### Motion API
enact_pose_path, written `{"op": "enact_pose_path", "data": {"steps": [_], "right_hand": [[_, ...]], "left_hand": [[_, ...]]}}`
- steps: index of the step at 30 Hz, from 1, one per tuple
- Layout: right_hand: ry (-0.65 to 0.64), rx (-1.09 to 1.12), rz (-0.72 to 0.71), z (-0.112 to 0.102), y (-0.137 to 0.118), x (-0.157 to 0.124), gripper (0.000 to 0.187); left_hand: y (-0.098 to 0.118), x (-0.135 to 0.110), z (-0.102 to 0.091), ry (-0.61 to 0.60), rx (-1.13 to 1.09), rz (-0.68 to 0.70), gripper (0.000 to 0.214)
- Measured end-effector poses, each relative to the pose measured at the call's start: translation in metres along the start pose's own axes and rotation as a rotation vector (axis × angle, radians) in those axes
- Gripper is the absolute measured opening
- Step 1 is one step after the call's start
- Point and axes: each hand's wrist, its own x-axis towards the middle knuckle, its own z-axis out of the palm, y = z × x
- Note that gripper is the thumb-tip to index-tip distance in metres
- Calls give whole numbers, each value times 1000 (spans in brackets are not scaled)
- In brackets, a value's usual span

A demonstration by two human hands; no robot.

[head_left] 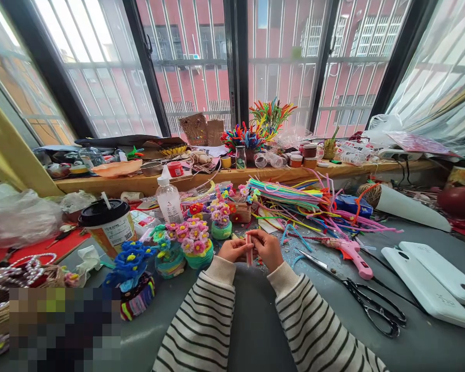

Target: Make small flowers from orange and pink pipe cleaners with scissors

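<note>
Both hands meet over the grey table, pinching a short pale pink fuzzy strip (249,250) that looks like bent pipe cleaner. My left hand (233,250) grips it from the left side, fingers closed. From the right, my right hand (268,249) pinches its upper part between thumb and fingers. Just left of my hands stand small pots of pipe-cleaner flowers: a pink bunch (194,236), a smaller pink one (221,214) and a blue bunch (130,261). A heap of coloured pipe cleaners (290,194) lies beyond my hands.
On the right are a pink glue gun (352,256) with its cord, black-handled scissors (372,302) with blades pointing towards my hands, and two white flat devices (426,284). A lidded drink cup (110,227) and a clear bottle (168,201) stand left. A cluttered wooden ledge (201,181) runs behind.
</note>
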Motion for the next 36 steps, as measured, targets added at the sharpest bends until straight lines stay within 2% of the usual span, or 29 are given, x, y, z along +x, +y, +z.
{"op": "enact_pose_path", "data": {"steps": [6, 9, 11, 14, 16, 18, 21, 24, 30, 32, 36], "right_hand": [[-8, 23, 15, 1, 0, -1, 20], [-20, 73, 23, 1, -3, 0, 19], [-9, 110, 28, 0, -4, 1, 19], [66, 130, 55, -2, -5, 2, 28], [119, 107, 74, -2, -3, 2, 29], [128, 73, 88, -1, -2, 2, 27], [98, 36, 102, 0, -1, 2, 25], [104, 21, 101, 1, -1, 1, 24], [108, 19, 126, 1, 2, 0, 23], [106, -2, 143, 1, 4, 0, 21], [99, 14, 205, 3, 9, 1, 20]], "left_hand": [[-3, -1, 2, -60, 11, -4, 31], [-3, -1, 1, -77, -10, 49, 33], [-2, -1, -3, -41, 5, 105, 33], [0, -2, -13, 146, 180, 282, 29], [-1, -3, -21, 412, 452, 490, 25], [-5, -3, -27, 616, 717, 617, 23], [-14, -1, -29, 693, 998, 760, 18], [-19, 1, -27, 656, 1193, 718, 26], [-18, 3, -19, 462, 1437, 333, 53], [-18, 4, -20, 427, 1438, 332, 52], [-19, 6, -27, 497, 1256, 458, 42]]}}
